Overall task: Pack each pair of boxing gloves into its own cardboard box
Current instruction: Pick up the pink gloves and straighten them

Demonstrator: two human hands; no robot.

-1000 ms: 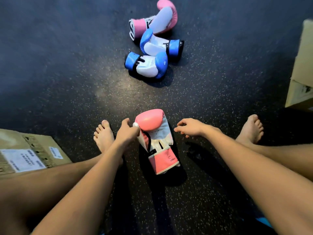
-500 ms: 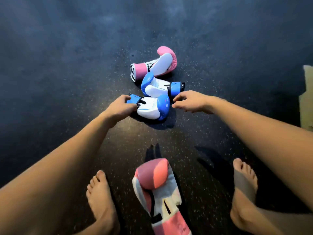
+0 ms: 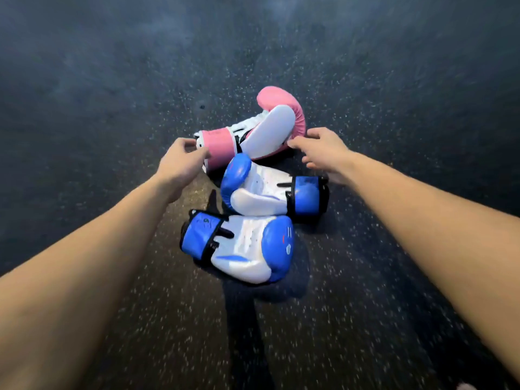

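Pink-and-white boxing glove (image 3: pixel 261 128), count one: lies on its side at the far end of the cluster, pink cuff to the left, rounded pink fist end to the right, white thumb facing up. Blue-and-white boxing gloves, count two: the farther blue glove (image 3: pixel 270 190) sits just this side of the pink one and touches it, blue fist end to the left, blue cuff with black strap to the right; the nearer blue glove (image 3: pixel 239 246) lies against it, reversed, blue cuff to the left and blue fist end to the right. All three gloves rest on the floor (image 3: pixel 112 94), a dark rubber surface with pale speckles, grouped close in the middle of the view. Cardboard boxes in view: none. Hands, count two, both bare, forearms stretched forward. Left hand (image 3: pixel 180 161): at the pink cuff, fingers curled and parted, fingertips at or just off the cuff; not closed on it. Right hand (image 3: pixel 323 153): fingers spread apart, tips at the fist end of the pink glove, palm above the floor just beyond the farther blue glove's cuff; holding nothing. Edges of the view are blurred.
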